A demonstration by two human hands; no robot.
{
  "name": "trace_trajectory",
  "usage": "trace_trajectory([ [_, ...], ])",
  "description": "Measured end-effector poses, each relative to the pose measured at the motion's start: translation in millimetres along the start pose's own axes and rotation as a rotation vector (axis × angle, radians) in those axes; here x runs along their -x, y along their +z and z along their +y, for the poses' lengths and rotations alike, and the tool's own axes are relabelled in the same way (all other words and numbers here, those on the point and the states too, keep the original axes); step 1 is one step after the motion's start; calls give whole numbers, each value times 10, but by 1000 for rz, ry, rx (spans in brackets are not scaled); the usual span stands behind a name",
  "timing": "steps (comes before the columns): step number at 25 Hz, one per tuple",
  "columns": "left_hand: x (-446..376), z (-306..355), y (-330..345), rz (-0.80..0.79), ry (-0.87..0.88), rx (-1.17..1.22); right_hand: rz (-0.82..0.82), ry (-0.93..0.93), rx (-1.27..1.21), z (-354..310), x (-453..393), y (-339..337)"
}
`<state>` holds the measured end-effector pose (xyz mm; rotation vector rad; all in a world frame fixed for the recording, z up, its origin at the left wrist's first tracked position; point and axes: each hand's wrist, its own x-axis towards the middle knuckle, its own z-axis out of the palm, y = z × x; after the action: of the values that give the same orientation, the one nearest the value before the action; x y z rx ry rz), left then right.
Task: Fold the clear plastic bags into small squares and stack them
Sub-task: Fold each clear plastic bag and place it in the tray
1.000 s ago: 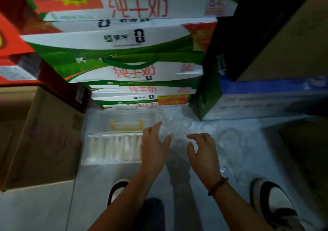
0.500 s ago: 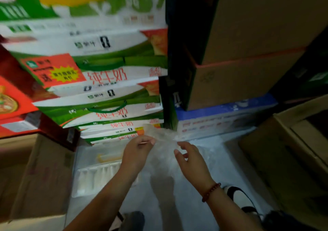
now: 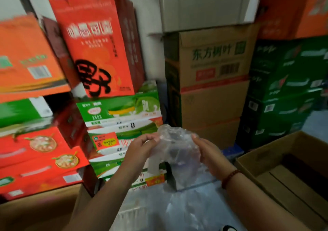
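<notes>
Holding a crumpled clear plastic bag (image 3: 174, 147) up in front of the chest, the person pinches its upper left edge with the left hand (image 3: 142, 148), thumb and fingertips curled onto the film, while the right hand (image 3: 207, 152) closes its fingers over the bag's right side at about three o'clock from the left. The bag hangs between the two hands, bunched at the top and trailing downward toward six o'clock, clear of the floor. More clear plastic (image 3: 179, 211) lies loose on the pale floor below, at six o'clock from the hands. An open cardboard box (image 3: 287, 174) sits at four o'clock, and stacked green milk cartons (image 3: 122, 117) stand at eleven o'clock just behind the left hand. The step in hand looks like opening and flattening the bag before any fold, so the task seems barely begun; no folded squares or stack can be seen. To do it well, the hands would likely need to find two matching corners, pull them apart until the film is taut, and shake or smooth the trapped air out. Thin film clings and slips, so a light pinch near the edges should serve better than a fistful, and laying it on a flat surface would probably give sharper creases.
</notes>
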<state>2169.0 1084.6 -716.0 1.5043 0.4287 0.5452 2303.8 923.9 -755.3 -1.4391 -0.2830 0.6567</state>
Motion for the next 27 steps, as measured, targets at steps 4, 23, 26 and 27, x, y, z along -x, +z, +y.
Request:
trace_trajectory([
  [4,208,342,165,45,60,56,-22,-105,-37,-419,321,-125],
  [23,-44,150,497,284,-149,177,201,-271,78,-392,504,-429],
  [26,-95,139,455,329,-103,163,146,-253,123,-423,497,-468],
  [27,-103,143,452,331,-83,136,84,-229,144,-429,499,-460],
])
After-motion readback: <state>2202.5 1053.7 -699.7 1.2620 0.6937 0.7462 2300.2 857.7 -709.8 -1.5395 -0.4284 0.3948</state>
